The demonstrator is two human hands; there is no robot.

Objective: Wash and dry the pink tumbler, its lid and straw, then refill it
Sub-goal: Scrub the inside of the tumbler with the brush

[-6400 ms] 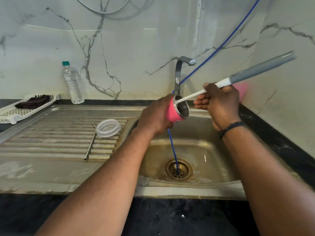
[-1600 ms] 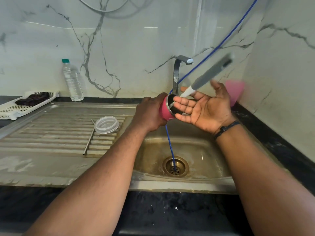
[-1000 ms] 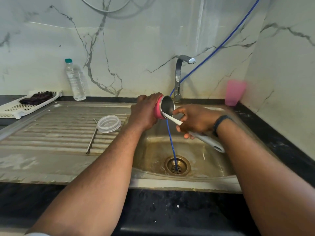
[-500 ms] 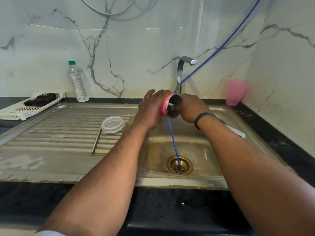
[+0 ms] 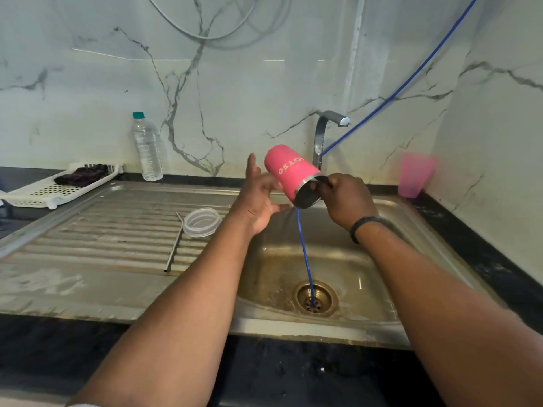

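Observation:
The pink tumbler [image 5: 289,174] hangs tilted over the sink basin, its base up to the left and its steel-rimmed mouth down to the right. My right hand [image 5: 343,201] pinches the rim at the mouth. My left hand [image 5: 258,201] is beside the tumbler's left side with straight, spread fingers that touch it or lie just off it. The clear lid [image 5: 202,222] lies on the ribbed drainboard. The metal straw [image 5: 174,242] lies just left of the lid. No brush is in view.
The steel sink [image 5: 411,218] has a faucet [image 5: 323,133] at the back and a blue hose [image 5: 305,259] running down into the drain [image 5: 314,298]. A water bottle [image 5: 147,148] and a white tray [image 5: 35,195] stand at the left, a pink cup [image 5: 415,179] at the right.
The tumbler has tipped from lying sideways to mouth-down. My left hand has let go of its body and opened. My right hand now holds it by the rim.

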